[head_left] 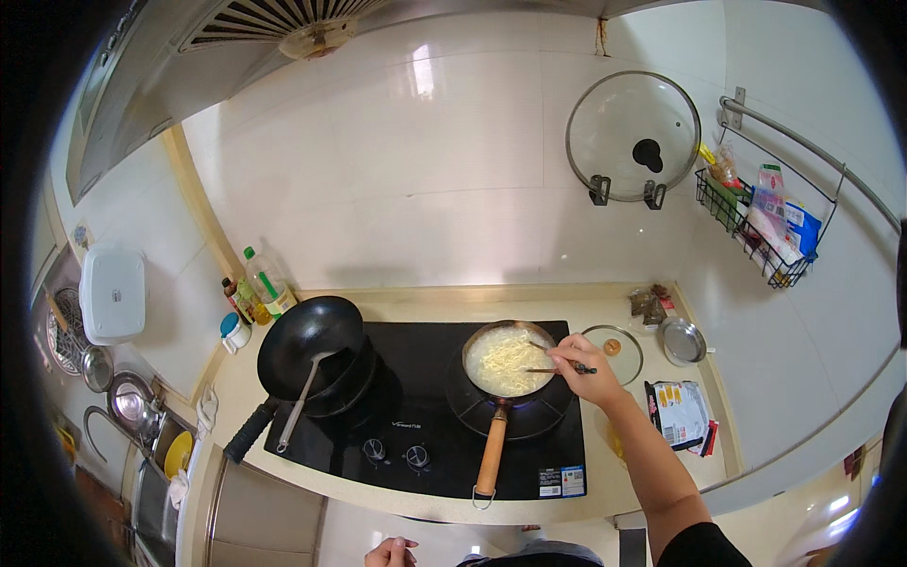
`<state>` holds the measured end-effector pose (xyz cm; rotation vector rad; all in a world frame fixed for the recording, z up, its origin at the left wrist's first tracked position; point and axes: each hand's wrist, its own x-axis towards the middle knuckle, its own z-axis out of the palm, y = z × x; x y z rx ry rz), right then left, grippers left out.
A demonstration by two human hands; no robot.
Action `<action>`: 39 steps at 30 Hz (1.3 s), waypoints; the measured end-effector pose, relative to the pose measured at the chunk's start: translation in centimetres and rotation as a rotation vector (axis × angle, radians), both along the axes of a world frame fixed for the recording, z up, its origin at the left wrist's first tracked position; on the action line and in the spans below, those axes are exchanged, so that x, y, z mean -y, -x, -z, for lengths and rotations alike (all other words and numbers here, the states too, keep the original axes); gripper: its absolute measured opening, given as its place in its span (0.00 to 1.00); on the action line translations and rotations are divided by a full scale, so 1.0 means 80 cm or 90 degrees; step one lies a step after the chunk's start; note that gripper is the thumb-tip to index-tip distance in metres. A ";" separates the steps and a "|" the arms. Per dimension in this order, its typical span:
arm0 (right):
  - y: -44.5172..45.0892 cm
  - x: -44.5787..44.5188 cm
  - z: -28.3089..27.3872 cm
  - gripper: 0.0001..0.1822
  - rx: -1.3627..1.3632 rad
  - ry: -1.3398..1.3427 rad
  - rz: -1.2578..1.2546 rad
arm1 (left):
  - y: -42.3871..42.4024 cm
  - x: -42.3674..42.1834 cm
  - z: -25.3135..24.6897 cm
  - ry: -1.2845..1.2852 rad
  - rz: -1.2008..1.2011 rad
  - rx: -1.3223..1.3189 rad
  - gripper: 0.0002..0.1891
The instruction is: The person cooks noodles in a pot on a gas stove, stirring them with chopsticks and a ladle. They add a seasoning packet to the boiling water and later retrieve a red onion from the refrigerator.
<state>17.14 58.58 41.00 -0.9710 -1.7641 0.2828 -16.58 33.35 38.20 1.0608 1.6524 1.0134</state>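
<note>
My right hand (pixel 582 363) holds a pair of wooden chopsticks (pixel 542 370), slightly spread, with their tips in the noodles (pixel 506 358). The pale noodles sit in bubbling, cloudy liquid inside a small saucepan (pixel 468 379). Its wooden handle (pixel 492 453) points toward me over the front of the black gas hob (pixel 411 397). Bluish flame glows under the pan on the right burner. Down at the bottom edge is my left hand (pixel 391 551), away from the hob, its fingers curled and partly cut off by the frame.
A black wok (pixel 312 347) with a metal spatula (pixel 301 400) rests on the left burner. Right of the hob lie a glass lid (pixel 623 361), a metal bowl (pixel 682 340) and food packets (pixel 678 414). Bottles (pixel 268 280) stand at the back left. A range hood (pixel 212 49) overhangs.
</note>
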 end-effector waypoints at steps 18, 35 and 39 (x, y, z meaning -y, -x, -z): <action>-0.025 0.012 0.097 0.15 -0.942 0.380 0.134 | 0.004 0.006 0.008 0.004 -0.020 0.010 0.16; 0.000 0.024 -0.007 0.07 -0.331 0.111 0.025 | 0.006 0.010 0.007 -0.001 -0.009 -0.006 0.16; 0.043 0.027 -0.006 0.01 -0.093 0.062 -0.079 | 0.001 0.007 0.009 -0.009 -0.013 0.004 0.16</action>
